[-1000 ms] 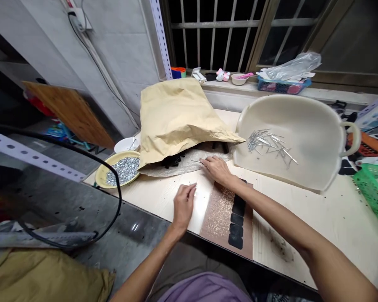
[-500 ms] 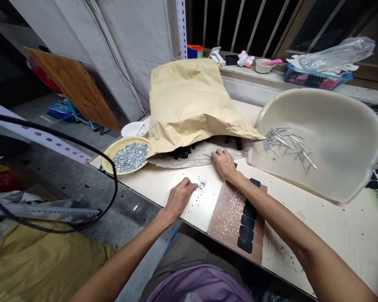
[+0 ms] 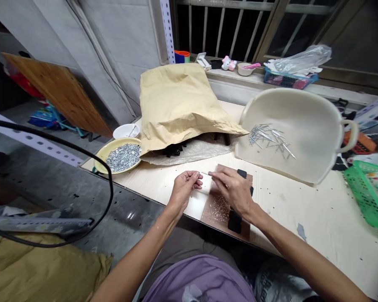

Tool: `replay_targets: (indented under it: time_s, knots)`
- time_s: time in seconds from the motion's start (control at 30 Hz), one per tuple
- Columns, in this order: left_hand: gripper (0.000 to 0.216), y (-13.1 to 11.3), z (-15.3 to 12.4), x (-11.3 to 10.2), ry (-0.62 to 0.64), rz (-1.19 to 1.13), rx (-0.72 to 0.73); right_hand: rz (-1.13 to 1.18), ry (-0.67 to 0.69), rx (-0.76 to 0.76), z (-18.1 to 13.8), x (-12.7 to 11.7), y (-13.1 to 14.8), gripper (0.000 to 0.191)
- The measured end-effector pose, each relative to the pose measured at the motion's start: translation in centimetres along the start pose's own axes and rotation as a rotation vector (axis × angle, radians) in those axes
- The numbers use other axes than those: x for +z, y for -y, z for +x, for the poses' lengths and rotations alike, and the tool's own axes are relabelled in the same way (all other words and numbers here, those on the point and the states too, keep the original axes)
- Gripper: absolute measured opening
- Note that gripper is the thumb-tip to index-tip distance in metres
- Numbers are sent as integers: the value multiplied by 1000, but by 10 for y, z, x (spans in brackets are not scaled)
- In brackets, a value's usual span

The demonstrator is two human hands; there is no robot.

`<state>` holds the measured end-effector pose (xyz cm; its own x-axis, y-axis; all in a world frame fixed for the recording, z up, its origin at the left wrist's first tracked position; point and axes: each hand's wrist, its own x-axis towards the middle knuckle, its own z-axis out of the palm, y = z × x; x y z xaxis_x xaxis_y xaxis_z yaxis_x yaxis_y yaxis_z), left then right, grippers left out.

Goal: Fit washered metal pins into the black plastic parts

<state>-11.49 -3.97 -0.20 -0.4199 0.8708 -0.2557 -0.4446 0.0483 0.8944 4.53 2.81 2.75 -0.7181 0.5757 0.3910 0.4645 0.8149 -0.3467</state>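
My left hand (image 3: 186, 186) is above the table's front part, thumb and fingertips pinched together; whatever they hold is too small to make out. Facing it, my right hand (image 3: 234, 188) grips a thin metal pin (image 3: 204, 173) that points left toward the left fingertips. Beneath my right hand lies a brown board (image 3: 212, 209) with pale worn specks and a row of black pads (image 3: 235, 222), partly covered by the hand. More long metal pins (image 3: 267, 136) lie in a cream plastic scoop (image 3: 308, 126). The small pile of metal bits is hidden by my left hand.
A yellow bowl (image 3: 97, 157) of small metal pieces (image 3: 124, 157) and a white bowl (image 3: 121, 131) stand at left. A large paper sack (image 3: 176, 100) with black parts (image 3: 173, 149) in its mouth lies behind. At right is a green basket (image 3: 362, 188); a black cable (image 3: 111, 188) hangs at left.
My left hand has lifted from the small pile of metal bits, fingers still pinched. My right hand has come back from the sack's mouth toward the left, with the pin. The view has shifted right.
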Motion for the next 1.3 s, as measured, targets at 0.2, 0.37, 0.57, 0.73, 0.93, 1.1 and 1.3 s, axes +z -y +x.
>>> replay_targets:
  time_s: [0.2,0.37,0.57,0.73,0.93,1.1,1.3]
  knots:
    - [30,1,-14,33,80,-108,-9,-118,-52,95,-26,-8,-1,25]
    - [29,2,-20,39,108,-64,-5,-174,-71,102,-36,-20,-1,23]
    - [26,2,-24,44,113,172,139,-167,-101,144,-50,-23,-3,21]
    - [29,-1,-22,50,217,182,35,-141,-136,168,-62,-28,-8,19]
    - [30,7,-18,51,298,137,-113,-129,-68,164,-73,-38,-10,20]
    - [31,17,-17,53,313,139,-137,-99,-97,199,-80,-34,-15,19]
    - [26,22,-18,62,295,228,-27,-81,-129,268,-82,-31,-16,19]
